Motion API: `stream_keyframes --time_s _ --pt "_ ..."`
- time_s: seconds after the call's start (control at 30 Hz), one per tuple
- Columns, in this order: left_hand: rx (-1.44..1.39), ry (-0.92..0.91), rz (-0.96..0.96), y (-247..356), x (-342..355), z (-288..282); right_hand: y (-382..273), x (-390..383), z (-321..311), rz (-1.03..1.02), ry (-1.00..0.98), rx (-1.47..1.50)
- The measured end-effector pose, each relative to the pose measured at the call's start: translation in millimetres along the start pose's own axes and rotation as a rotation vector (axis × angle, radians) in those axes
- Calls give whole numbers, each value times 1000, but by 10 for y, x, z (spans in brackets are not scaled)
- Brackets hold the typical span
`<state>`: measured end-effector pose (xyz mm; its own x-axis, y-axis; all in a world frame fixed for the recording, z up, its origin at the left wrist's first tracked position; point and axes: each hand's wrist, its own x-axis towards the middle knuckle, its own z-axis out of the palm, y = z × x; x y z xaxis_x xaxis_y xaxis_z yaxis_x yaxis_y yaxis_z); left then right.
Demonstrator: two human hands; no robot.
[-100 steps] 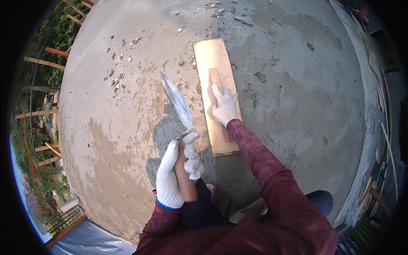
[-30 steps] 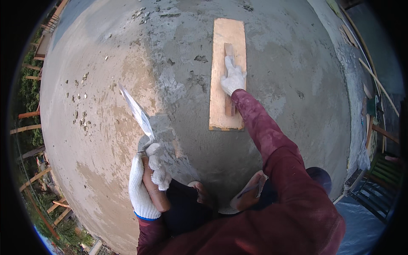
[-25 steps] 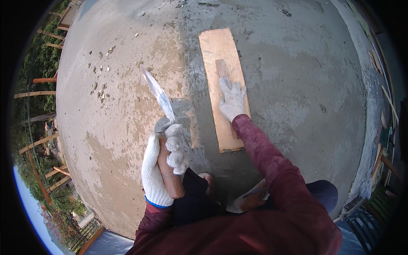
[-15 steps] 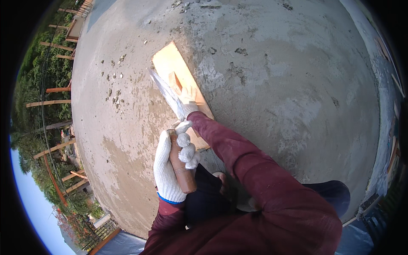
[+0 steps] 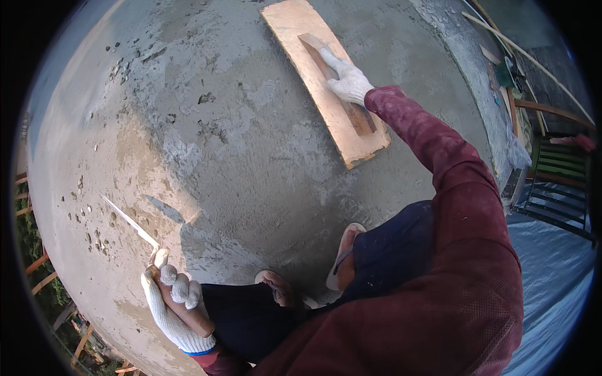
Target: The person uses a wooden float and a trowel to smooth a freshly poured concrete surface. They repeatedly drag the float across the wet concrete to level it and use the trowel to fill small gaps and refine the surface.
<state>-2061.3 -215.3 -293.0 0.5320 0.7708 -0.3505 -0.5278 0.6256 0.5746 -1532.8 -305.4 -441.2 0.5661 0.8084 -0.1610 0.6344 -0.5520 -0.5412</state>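
My gloved right hand [image 5: 346, 81] grips the raised handle of a long wooden float [image 5: 316, 81], which lies flat on the damp grey cement surface [image 5: 263, 169] at the upper middle. At the lower left, my gloved left hand [image 5: 164, 310] is wrapped round the brown handle of a trowel [image 5: 130, 220]. Its thin blade points up and left, seen nearly edge-on, and casts a shadow on the cement. The trowel appears held above the surface.
Small stones and crumbs [image 5: 97, 241] are scattered at the left. My sandalled feet [image 5: 348, 244] rest on the cement. On the right are a blue tarp [image 5: 552, 276], a dark slatted bench [image 5: 561, 182] and long wooden poles [image 5: 533, 59]. Timber posts and greenery stand beyond the left edge.
My right hand has carried the float rightward and away from me, apart from the trowel. My left hand and trowel now appear lower and farther left; the whole view has turned right.
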Motion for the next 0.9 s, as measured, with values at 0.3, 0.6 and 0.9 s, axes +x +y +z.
stream_keyframes --time_s 0.3,0.6,0.9 --pt "375 288 221 175 78 -265 1685 -1099 399 442 333 94" --pt "627 12 70 -582 1242 627 -365 10 1309 -232 -248 90" --pt "900 -48 -38 -1113 2234 858 614 -739 935 -80 49 60"
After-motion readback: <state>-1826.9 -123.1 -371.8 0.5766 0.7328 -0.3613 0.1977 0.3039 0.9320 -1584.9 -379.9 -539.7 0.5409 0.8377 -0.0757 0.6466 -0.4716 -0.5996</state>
